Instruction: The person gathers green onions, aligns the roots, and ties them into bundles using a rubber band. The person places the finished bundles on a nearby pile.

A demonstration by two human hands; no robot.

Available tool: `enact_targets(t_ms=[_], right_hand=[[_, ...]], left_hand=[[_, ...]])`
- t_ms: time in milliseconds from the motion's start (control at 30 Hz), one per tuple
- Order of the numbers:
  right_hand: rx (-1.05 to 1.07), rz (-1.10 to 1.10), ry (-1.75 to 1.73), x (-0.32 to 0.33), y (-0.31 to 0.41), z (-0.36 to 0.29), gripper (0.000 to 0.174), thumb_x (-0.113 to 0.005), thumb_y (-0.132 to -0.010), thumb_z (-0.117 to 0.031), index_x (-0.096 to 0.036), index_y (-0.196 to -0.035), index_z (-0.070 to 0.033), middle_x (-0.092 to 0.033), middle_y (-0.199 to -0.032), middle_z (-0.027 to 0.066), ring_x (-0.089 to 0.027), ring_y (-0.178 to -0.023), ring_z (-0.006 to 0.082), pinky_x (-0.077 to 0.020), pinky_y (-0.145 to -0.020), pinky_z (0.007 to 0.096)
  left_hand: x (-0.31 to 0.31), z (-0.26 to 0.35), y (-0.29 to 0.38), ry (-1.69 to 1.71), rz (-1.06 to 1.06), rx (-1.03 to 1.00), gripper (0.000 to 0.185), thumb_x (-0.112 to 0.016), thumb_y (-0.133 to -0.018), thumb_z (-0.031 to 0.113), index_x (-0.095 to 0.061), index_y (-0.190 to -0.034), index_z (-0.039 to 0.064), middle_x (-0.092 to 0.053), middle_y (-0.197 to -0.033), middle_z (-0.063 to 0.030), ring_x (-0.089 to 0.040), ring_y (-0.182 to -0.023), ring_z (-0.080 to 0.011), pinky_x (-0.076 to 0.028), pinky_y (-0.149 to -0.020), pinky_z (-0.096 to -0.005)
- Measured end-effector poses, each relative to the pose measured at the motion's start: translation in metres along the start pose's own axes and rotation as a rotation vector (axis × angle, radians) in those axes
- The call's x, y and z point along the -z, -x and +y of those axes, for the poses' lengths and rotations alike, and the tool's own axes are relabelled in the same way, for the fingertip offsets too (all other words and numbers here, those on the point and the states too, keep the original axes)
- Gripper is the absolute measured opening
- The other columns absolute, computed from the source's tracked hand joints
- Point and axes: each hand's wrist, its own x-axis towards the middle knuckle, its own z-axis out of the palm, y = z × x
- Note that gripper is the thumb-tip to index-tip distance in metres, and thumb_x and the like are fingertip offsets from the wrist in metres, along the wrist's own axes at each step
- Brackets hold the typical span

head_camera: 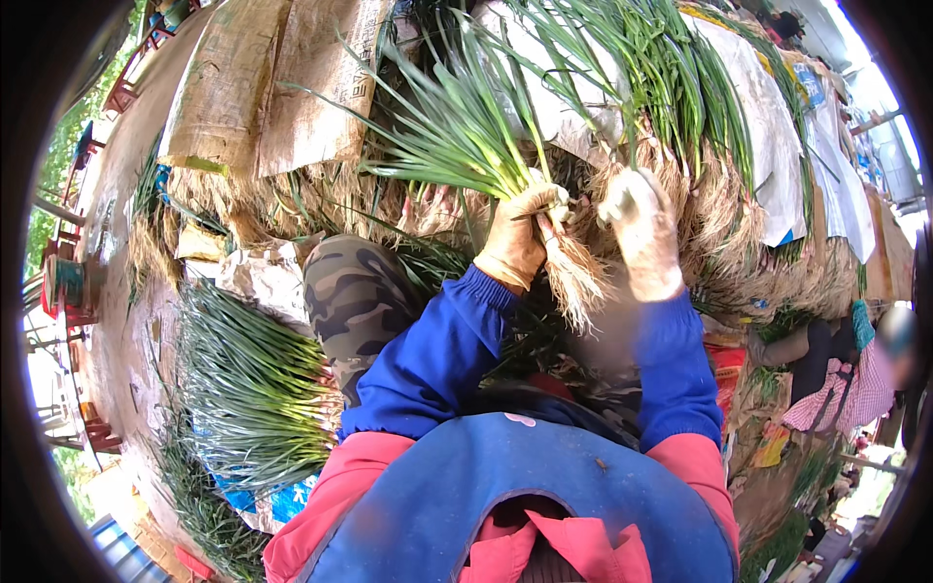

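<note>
My left hand (516,232), in a tan glove, grips a bunch of green garlic (481,149) around its pale lower stems. The leaves fan up and to the left, while the stringy roots (574,273) hang below my fist. To the right, my right hand (643,226), in a pale glove, is slightly blurred with its fingers curled. It is beside the roots of a pile of green garlic (670,95); whether a stalk is between its fingers is unclear. By my camouflage-trousered knee (357,291) lies a neat pile of trimmed-looking green garlic (255,386).
Woven sacks (270,80) and white sheeting (751,109) partly cover a long row of rooted garlic in front of me. Loose leaves (211,510) litter the ground at lower left. Another person in a checked garment (838,393) is at the right.
</note>
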Motion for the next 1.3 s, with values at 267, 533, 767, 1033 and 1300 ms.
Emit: enact_targets(t_ms=[267, 533, 767, 1033, 1300], right_hand=[[-0.138, -0.270, 0.617, 0.018, 0.046, -0.028, 0.031, -0.072, -0.083, -0.028, -0.066, -0.103, -0.006, -0.066, -0.091, 0.0110, -0.063, -0.085, 0.0266, -0.0507, -0.080, 0.0345], [-0.293, -0.935, 0.246, 0.016, 0.054, -0.013, 0.015, -0.061, -0.089, -0.018, -0.067, -0.092, -0.005, -0.066, -0.091, 0.0137, -0.064, -0.084, 0.0287, -0.0509, -0.075, 0.0364], [-0.368, -0.415, 0.460, 0.041, 0.018, -0.040, 0.026, -0.059, -0.093, -0.021, -0.066, -0.108, -0.001, -0.069, -0.101, 0.0151, -0.068, -0.090, 0.0248, -0.0528, -0.082, 0.0316], [-0.044, -0.127, 1.099, 0.014, -0.038, 0.012, 0.036, -0.057, -0.093, -0.036, -0.068, -0.104, -0.004, -0.069, -0.091, 0.0171, -0.067, -0.081, 0.0326, -0.0517, -0.070, 0.0409], [-0.159, -0.147, 0.713, 0.015, 0.017, 0.001, 0.026, -0.064, -0.093, -0.023, -0.070, -0.108, -0.004, -0.072, -0.096, 0.0137, -0.070, -0.081, 0.0197, -0.0549, -0.072, 0.0296]], left_hand=[[0.002, -0.008, 0.004, -0.274, 0.078, 0.082, 0.012, -0.062, -0.086, 0.005, -0.064, -0.097, 0.000, -0.068, -0.079, -0.0095, -0.064, -0.062, -0.0194, -0.053, -0.055, -0.0313], [0.016, 0.004, -0.007, -0.273, 0.209, 0.047, 0.014, -0.060, -0.090, 0.011, -0.060, -0.098, 0.000, -0.070, -0.086, -0.0124, -0.068, -0.075, -0.0229, -0.057, -0.064, -0.0352], [0.017, 0.008, -0.002, -0.047, 0.072, 0.184, 0.021, -0.064, -0.090, 0.014, -0.062, -0.107, 0.003, -0.069, -0.085, -0.0102, -0.065, -0.065, -0.0192, -0.054, -0.055, -0.0300], [0.013, 0.014, -0.006, -0.098, -0.001, 0.090, 0.031, -0.062, -0.089, 0.008, -0.058, -0.117, -0.002, -0.069, -0.100, -0.0155, -0.068, -0.084, -0.0242, -0.056, -0.072, -0.0329], [0.000, -0.003, 0.004, -0.160, 0.035, 0.119, 0.023, -0.066, -0.086, 0.007, -0.061, -0.107, -0.002, -0.071, -0.092, -0.0147, -0.069, -0.073, -0.0213, -0.058, -0.062, -0.0326]])
